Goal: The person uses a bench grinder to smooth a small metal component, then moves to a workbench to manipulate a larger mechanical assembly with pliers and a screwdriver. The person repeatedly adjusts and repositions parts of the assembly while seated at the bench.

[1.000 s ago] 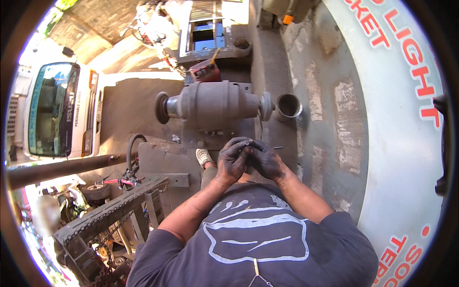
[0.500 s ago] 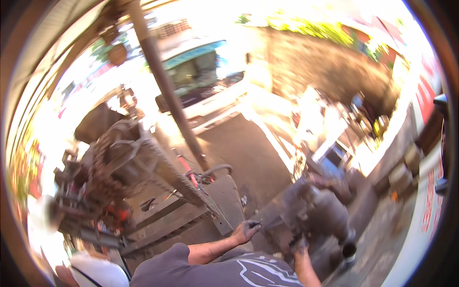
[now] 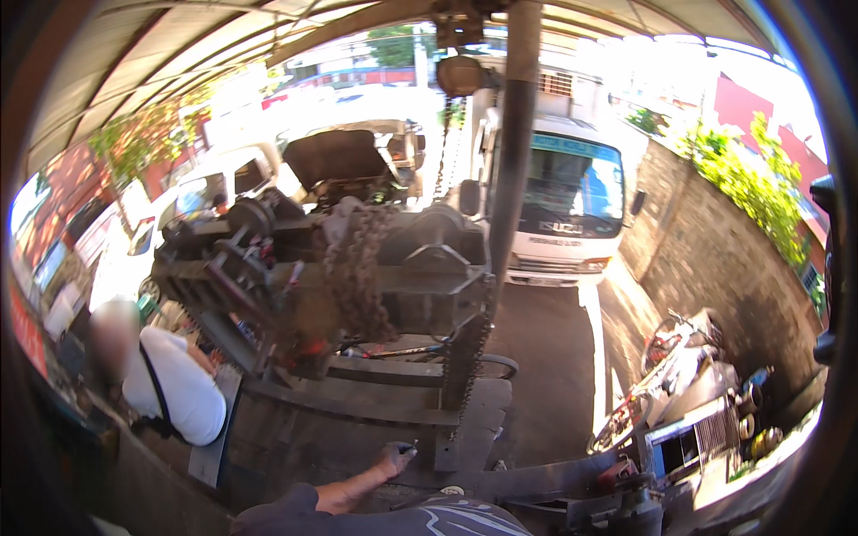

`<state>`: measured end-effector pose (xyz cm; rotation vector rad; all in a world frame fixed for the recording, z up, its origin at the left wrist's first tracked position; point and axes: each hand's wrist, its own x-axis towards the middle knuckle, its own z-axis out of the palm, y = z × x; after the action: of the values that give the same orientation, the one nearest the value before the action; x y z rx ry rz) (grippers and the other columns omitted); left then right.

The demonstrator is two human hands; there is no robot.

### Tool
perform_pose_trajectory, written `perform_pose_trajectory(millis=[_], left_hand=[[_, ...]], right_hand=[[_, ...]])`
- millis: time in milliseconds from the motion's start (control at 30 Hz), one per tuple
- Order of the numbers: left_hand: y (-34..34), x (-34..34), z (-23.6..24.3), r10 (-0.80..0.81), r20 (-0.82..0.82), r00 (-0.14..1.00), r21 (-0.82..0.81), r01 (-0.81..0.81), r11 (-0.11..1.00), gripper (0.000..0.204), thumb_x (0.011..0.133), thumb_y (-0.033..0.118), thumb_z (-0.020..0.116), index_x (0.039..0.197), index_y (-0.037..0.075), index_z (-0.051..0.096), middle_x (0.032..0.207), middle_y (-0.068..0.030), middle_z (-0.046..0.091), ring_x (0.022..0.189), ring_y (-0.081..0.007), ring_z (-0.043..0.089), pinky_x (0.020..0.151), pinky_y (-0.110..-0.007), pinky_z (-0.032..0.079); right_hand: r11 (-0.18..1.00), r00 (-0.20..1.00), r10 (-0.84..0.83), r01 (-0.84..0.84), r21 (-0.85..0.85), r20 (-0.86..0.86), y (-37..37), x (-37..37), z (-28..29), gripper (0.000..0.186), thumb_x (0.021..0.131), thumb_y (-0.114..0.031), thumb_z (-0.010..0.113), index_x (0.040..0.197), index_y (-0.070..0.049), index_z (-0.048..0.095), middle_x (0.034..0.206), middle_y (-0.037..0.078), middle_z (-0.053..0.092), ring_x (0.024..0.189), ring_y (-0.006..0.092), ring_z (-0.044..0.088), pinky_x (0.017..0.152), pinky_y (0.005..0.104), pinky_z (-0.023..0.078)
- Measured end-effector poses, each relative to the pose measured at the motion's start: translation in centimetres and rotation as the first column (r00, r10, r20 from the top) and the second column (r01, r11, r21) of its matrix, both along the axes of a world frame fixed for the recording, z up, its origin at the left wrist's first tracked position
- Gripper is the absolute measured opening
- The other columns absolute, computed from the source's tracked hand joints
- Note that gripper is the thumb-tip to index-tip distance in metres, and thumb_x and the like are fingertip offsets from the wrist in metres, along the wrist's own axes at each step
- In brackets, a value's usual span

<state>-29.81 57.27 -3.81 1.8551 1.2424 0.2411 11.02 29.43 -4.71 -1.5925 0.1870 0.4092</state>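
Note:
My left hand (image 3: 398, 458) is near the lower edge, its blackened fingers closed together. Something small seems to stick out at the fingertips, too small to name. Just beyond it stands a heavy dark metal frame (image 3: 357, 415), with a toothed upright post at its right end; the hand looks apart from the post. My right hand is out of view. At the bottom right sits a dark machine part (image 3: 636, 511), partly cut off by the edge.
Thick chains (image 3: 357, 268) hang over the frame's crossbeam. A steel pole (image 3: 514, 170) rises behind it. A person in a white shirt (image 3: 179, 384) is at the left. A white truck (image 3: 567, 205) stands ahead. Scrap and a bicycle (image 3: 626, 420) lie by the stone wall (image 3: 715, 241).
My view has swung up and to the left, and is sharper now. My right hand, earlier beside the dark round machine, has gone out of view. My left hand stays closed.

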Motion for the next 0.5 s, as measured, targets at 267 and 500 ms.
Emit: perform_pose_trajectory(millis=[267,500], left_hand=[[-7.8,-12.5,-1.6,0.265,-0.14,0.954,0.108,-0.251,0.962,0.047,0.098,0.049,0.071,0.115,0.007,0.08,0.112,-0.022,0.077,0.108,-0.0431,0.074,0.092,-0.049,0.058],[-15.8,-22.7,-3.6,0.376,-0.241,0.895,0.034,-0.379,0.925,0.044,0.101,0.047,0.067,0.113,0.006,0.079,0.108,-0.0232,0.077,0.103,-0.0455,0.073,0.086,-0.052,0.057]], right_hand=[[0.804,0.805,0.592,-0.589,-0.083,0.023,10.1,-5.8,0.5,0.032,0.105,-0.045,0.064,0.112,-0.015,0.071,0.091,0.003,0.068,0.07,0.0208,0.063,0.056,0.0376,0.049],[0.323,0.334,0.942,-0.927,-0.191,-0.033,14.7,-15.4,-1.1,0.03,0.104,-0.043,0.066,0.11,-0.014,0.072,0.087,0.004,0.068,0.068,0.0206,0.064,0.055,0.0375,0.049]])
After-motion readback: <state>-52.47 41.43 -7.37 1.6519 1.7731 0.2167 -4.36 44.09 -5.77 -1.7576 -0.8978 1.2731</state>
